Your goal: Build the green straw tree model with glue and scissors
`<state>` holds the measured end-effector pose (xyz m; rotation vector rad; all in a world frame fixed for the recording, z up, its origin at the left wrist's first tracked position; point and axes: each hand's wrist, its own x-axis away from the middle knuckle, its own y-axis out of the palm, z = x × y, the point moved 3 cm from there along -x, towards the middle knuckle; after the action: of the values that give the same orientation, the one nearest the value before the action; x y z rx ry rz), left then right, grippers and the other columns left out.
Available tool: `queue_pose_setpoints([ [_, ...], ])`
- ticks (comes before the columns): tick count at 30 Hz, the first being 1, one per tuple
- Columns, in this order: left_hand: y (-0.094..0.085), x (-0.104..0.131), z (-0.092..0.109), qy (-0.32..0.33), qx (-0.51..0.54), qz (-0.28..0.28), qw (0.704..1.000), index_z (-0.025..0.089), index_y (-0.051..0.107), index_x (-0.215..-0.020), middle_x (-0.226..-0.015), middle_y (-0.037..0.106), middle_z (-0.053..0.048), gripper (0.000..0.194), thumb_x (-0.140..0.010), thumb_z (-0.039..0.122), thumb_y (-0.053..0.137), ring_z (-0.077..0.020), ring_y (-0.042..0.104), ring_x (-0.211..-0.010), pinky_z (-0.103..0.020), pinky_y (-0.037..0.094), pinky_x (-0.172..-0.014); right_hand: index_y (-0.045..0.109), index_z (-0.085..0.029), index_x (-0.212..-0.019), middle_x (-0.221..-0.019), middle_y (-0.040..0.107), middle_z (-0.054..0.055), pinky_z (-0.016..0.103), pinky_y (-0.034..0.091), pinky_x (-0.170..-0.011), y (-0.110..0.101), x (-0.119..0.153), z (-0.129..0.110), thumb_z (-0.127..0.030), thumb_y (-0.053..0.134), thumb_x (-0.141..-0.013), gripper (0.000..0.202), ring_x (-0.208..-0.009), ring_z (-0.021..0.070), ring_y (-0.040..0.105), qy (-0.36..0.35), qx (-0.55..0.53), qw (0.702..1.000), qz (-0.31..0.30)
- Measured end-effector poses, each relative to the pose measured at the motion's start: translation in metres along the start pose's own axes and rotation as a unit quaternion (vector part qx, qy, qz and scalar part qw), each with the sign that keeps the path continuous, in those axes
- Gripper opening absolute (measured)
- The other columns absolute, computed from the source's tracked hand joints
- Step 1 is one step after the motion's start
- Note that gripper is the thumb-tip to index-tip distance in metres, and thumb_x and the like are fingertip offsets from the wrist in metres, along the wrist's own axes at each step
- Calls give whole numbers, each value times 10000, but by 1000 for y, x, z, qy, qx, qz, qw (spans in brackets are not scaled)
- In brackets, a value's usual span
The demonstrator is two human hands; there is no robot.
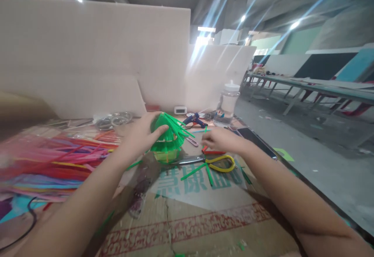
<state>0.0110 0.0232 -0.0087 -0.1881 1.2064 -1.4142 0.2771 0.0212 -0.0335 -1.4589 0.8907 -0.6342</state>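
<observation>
1. Left hand (140, 134) stretched forward, fingers curled around the green straw ornament (168, 140) at centre of the tabletop (204, 210).
2. Right hand (223, 140) hovered palm-down, fingers loosely spread, over the red-and-yellow scissors (210, 161).
3. Cardboard covered the tabletop; white partition (93, 54) behind.
4. Coloured straws (52, 159) lay left; glue gun (194, 120), jar (228, 103), phone (257, 142) beyond.

Clear jar (228, 103) — phone (257, 142) beside

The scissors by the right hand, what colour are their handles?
Yellow handles on the scissors, seen in the head view.
</observation>
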Motion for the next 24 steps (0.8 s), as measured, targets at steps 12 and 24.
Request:
queue_pose_setpoints([
  [12, -5, 0, 3, 18, 16, -22, 999, 186, 528, -1290, -1305, 584, -103, 465, -927, 471, 472, -259, 538, -1226, -441, 409, -1061, 554, -90, -1297, -1302, 611, 205, 348, 447, -947, 39, -73, 87, -248, 692, -803, 537, -1165, 291, 591, 181, -106, 973, 98],
  [24, -2, 3, 11, 9, 2, -12, 1000, 205, 504, -1264, -1263, 589, -94, 467, -882, 465, 569, -269, 556, -1180, -445, 441, -1014, 672, -83, -1014, -828, 738, 131, 274, 487, -698, 53, -104, 90, -236, 663, -794, 268, -816, 245, 695, 262, -207, 930, 152],
])
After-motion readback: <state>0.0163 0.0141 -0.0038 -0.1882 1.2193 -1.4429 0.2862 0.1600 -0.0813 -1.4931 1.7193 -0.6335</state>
